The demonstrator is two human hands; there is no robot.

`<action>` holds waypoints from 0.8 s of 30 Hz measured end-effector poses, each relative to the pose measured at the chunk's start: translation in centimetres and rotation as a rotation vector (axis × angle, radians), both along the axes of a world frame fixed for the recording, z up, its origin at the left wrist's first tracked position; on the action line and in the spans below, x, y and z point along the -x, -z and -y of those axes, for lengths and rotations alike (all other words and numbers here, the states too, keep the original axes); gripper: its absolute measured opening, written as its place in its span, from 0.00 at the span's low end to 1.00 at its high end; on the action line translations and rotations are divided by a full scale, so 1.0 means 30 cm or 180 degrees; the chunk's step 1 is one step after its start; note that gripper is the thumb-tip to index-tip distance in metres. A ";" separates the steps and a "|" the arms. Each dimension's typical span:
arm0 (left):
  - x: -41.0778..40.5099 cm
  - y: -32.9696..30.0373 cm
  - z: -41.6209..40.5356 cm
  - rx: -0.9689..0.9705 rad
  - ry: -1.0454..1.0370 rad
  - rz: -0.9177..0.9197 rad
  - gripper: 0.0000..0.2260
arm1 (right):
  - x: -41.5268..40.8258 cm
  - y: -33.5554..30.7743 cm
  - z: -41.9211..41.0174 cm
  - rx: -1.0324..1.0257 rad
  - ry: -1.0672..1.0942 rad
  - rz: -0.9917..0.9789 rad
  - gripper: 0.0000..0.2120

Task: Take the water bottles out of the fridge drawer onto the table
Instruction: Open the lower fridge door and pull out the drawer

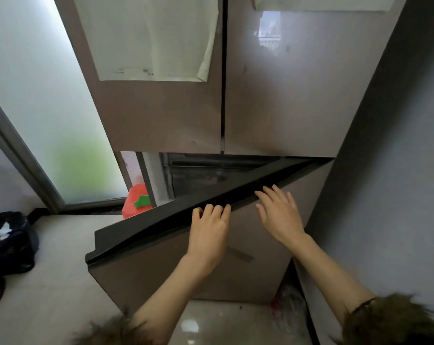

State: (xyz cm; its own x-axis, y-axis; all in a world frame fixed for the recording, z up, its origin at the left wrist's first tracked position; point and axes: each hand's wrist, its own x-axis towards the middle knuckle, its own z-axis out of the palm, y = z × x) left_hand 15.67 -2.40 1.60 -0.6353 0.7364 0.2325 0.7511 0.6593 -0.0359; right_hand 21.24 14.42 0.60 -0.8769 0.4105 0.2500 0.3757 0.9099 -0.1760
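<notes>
A tall brown fridge (273, 95) stands in front of me. Its lower door (161, 265) is swung partly out, hinged at the right. My left hand (209, 235) grips the door's dark top edge (186, 210), fingers curled over it. Just right of it, my right hand (279, 215) hovers with straight, spread fingers at the same edge. Behind the door, the dark front of a fridge drawer (198, 175) shows. No water bottles and no table are in view.
A frosted glass door (49, 108) fills the left. A red container with a green piece (136, 200) stands on the floor beside the fridge. A black bag (9, 242) lies at the left edge. A grey wall (397, 170) closes in on the right. Pale floor tiles lie below.
</notes>
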 end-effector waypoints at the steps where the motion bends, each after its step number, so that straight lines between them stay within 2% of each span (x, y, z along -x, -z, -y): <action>1: -0.016 -0.021 0.007 0.0008 0.0098 0.0016 0.27 | -0.021 -0.008 0.008 0.0040 -0.0047 0.0026 0.20; 5: -0.104 -0.073 0.058 -0.0093 0.0439 -0.0018 0.20 | -0.103 -0.027 0.037 0.0214 -0.0227 0.0254 0.20; 7: -0.135 -0.103 0.078 -0.0109 0.0225 -0.0053 0.20 | -0.151 -0.037 0.045 0.0317 -0.0215 0.0362 0.22; 9: -0.164 -0.135 0.101 -0.0084 -0.0166 0.0247 0.22 | -0.201 -0.050 0.053 0.0393 -0.0192 0.0484 0.23; 11: -0.199 -0.151 0.121 -0.0006 -0.0251 0.0661 0.22 | -0.256 -0.064 0.062 0.0469 -0.0162 0.0592 0.24; 16: -0.334 -0.172 0.126 0.0111 0.0088 0.0976 0.16 | -0.406 -0.092 0.078 0.1135 -0.0279 0.0434 0.23; 20: -0.459 -0.176 0.125 -0.0024 0.0514 0.1312 0.19 | -0.522 -0.128 0.094 0.1728 -0.0280 0.0041 0.21; 24: -0.570 -0.153 0.113 -0.0211 0.1023 0.1350 0.20 | -0.634 -0.156 0.085 0.1779 -0.0141 -0.0094 0.20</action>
